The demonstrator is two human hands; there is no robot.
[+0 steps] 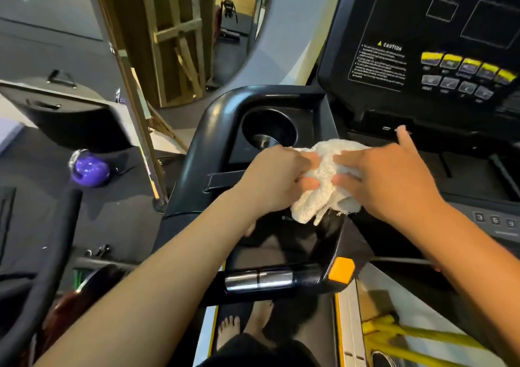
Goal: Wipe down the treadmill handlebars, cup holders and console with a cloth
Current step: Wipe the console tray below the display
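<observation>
Surface: I am looking down on the black tray of the treadmill, with the console [422, 43] rising at 1 o'clock and a round cup holder [268, 130] sunk into the tray at 12 o'clock.
Room: dark floor mats lie to my left, with a purple kettlebell [88, 169] at 9 o'clock and wooden frames [174, 43] leaning at 11 o'clock.
Edges: the curved handlebar [202, 147] rims the tray on its 9 o'clock side. A metal pulse grip [259, 279] and an orange pad [342, 273] close it off at 6 o'clock.
Open room: I see bare tray between the cup holder and the handlebar, and the belt below, where bare feet [229, 330] stand.
Cloth: the white cloth [326, 178] lies bunched just at 5 o'clock of the cup holder, its lower end hanging over the tray's inner edge.
Left hand: my left hand [273, 178] grips the cloth's 9 o'clock side, fingers curled into it.
Right hand: my right hand [391, 181] pinches the cloth's 3 o'clock side, with one finger lifted toward the console.
</observation>
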